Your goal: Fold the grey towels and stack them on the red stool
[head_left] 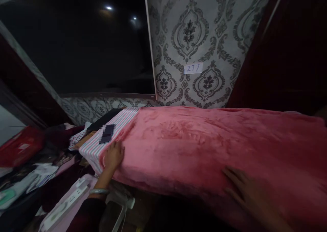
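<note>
A pink plush blanket (173, 150) is spread over a long raised surface, its pile marked with darker strokes and creases. My left hand (114, 154) lies on the blanket's left edge, fingers forward and resting on the fabric. Farther right, my right hand (246, 191) is stretched out on the blanket near its front side, fingers apart and slightly blurred. Under the blanket's left end a striped cloth (90, 147) shows. On that cloth, just beyond my left hand, rests a dark phone-like object (107, 134), partly pixelated.
A white power strip (67, 204) lies at the lower left beside a white frame (121, 215). Piled clothes (43, 174) and a red bag (21, 147) fill the left. Behind are a large dark screen (84, 44) and patterned wall with a paper label (193, 68) reading 277.
</note>
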The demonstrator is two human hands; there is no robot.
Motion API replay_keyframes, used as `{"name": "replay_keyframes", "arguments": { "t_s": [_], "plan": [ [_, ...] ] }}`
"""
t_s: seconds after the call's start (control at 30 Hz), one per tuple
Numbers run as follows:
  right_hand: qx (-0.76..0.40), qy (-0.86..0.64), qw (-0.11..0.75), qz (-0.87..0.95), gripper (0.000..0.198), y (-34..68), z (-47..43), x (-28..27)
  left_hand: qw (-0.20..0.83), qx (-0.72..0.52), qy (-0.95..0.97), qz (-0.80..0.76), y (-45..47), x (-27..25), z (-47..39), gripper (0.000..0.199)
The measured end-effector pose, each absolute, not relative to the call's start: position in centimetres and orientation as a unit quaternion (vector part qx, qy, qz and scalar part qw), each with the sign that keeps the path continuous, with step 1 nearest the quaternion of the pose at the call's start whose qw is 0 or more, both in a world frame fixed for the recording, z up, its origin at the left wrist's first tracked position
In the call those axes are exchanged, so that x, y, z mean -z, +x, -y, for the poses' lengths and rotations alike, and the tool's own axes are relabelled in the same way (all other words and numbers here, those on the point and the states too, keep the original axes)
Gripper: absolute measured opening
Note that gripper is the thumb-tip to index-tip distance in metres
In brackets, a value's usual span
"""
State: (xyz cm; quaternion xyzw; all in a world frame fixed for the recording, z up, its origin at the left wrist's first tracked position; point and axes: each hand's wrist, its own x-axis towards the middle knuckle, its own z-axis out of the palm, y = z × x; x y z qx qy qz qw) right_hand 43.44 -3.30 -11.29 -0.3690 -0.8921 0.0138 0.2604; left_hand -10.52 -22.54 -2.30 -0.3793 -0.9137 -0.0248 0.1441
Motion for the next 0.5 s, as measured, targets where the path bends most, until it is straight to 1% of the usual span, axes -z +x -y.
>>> {"name": "replay_keyframes", "arguments": {
  "t_s": [0.1,0.17,0.23,0.3,0.4,0.5],
  "plan": [
    [-0.072,-0.359,0.254,0.895,0.041,40.5,5.6,10.3,0.131,0.048,-0.339,0.931,-12.4,2.0,22.7,0.053],
    [-0.089,-0.364,0.248,0.893,0.032,39.1,6.3,9.6,0.097,0.079,-0.327,0.937,-14.0,1.9,22.6,0.053],
    [-0.114,-0.375,0.246,0.887,0.02,38.3,6.6,8.9,0.046,0.111,-0.328,0.937,-15.7,1.8,22.3,0.047],
    [-0.163,-0.383,0.241,0.877,0.011,37.7,6.6,8.3,0.005,0.129,-0.334,0.934,-17.0,1.6,21.9,0.036],
    [-0.227,-0.387,0.235,0.862,0.015,37.3,6.2,7.2,-0.015,0.173,-0.347,0.922,-17.9,0.9,21.6,0.029],
    [-0.238,-0.385,0.239,0.859,0.015,37.2,5.9,6.0,-0.019,0.259,-0.345,0.902,-17.9,0.0,21.7,0.028]
  ]
}}
